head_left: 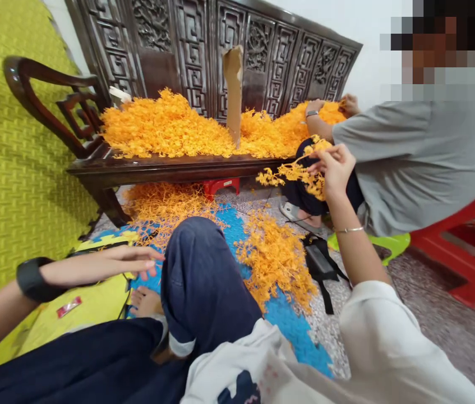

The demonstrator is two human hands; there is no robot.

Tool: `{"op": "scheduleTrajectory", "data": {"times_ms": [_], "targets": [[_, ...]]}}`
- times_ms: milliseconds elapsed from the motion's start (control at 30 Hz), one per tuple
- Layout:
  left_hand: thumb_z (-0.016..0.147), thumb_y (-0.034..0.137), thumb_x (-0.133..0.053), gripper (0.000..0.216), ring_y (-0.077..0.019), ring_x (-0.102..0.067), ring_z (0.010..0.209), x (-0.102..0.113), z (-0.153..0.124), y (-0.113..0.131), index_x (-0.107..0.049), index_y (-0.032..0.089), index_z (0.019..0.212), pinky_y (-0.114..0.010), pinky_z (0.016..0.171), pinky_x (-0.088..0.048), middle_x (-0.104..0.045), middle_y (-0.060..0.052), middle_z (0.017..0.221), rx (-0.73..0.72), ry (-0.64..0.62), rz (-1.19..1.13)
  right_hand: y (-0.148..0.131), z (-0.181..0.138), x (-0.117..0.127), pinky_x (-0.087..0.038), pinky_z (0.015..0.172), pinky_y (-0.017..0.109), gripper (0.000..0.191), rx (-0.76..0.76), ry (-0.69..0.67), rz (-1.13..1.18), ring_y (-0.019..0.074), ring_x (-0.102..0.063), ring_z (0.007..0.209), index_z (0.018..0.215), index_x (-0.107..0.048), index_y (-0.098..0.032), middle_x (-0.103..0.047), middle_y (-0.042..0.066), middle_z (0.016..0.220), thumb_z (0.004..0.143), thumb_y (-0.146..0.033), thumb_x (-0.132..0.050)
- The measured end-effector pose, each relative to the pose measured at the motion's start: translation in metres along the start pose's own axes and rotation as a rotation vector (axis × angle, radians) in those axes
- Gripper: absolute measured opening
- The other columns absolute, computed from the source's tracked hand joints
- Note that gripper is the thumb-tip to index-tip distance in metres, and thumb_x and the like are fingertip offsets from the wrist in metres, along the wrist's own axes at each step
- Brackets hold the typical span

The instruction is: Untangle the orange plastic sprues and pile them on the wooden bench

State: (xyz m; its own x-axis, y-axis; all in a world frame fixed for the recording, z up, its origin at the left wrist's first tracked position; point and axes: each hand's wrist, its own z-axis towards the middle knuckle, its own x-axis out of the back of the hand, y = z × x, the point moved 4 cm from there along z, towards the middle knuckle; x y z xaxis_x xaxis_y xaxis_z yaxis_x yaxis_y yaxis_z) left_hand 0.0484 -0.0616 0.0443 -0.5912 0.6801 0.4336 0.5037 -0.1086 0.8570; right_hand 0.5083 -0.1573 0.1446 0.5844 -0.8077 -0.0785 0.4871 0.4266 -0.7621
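Observation:
Pinched in the fingers of my right hand (335, 165) is a branched sprig of orange plastic flowers (300, 171), raised in front of the bench's right part. My left hand (130, 261) reaches out low on the left, fingers extended with nothing in them, close to my bent knee. On the floor right of that knee lies a heap of orange flower sprigs (277, 255). Bare orange stems (170, 210) are piled under the bench. Loose orange flowers (170, 126) cover much of the bench seat.
The dark carved wooden bench (178, 165) stands ahead, with a cardboard strip (233, 95) upright among the flowers. A co-worker in a grey shirt (414, 157) sits at the right, hands in the flowers, on a red stool (468, 241). A black strapped bag (321, 264) lies on the floor.

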Motion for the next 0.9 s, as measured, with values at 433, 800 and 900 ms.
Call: {"op": "scheduleTrajectory", "data": {"times_ms": [433, 800, 900], "targets": [[0.077, 0.037, -0.055, 0.030, -0.0212, -0.061, 0.074, -0.005, -0.010, 0.036, -0.067, 0.016, 0.094, -0.031, 0.070, -0.046, -0.067, -0.010, 0.083, -0.053, -0.234, -0.096, -0.033, 0.002, 0.002, -0.049, 0.062, 0.024, 0.028, -0.048, -0.101, 0.097, 0.0120, -0.059, 0.078, 0.055, -0.038, -0.018, -0.061, 0.001, 0.080, 0.069, -0.016, -0.061], [0.079, 0.034, -0.054, 0.026, -0.0185, -0.059, 0.075, -0.016, -0.011, 0.096, -0.067, 0.016, 0.092, -0.029, 0.068, -0.049, -0.066, -0.009, 0.084, -0.263, -0.023, -0.339, -0.084, 0.017, -0.043, -0.039, 0.053, 0.025, 0.031, 0.261, -0.082, 0.278, 0.0091, -0.052, 0.055, 0.066, -0.034, -0.023, -0.050, -0.002, 0.068, 0.074, -0.031, -0.063], [0.081, 0.038, -0.053, 0.030, -0.0223, -0.059, 0.089, -0.029, -0.009, 0.111, -0.064, 0.019, 0.100, -0.032, 0.073, -0.049, -0.065, -0.010, 0.100, -0.301, -0.037, -0.335, -0.096, 0.011, -0.066, -0.039, 0.052, 0.024, 0.031, 0.234, -0.206, 0.322, 0.0099, -0.054, 0.057, 0.065, -0.037, -0.022, -0.052, -0.002, 0.069, 0.073, -0.034, -0.064]]}}
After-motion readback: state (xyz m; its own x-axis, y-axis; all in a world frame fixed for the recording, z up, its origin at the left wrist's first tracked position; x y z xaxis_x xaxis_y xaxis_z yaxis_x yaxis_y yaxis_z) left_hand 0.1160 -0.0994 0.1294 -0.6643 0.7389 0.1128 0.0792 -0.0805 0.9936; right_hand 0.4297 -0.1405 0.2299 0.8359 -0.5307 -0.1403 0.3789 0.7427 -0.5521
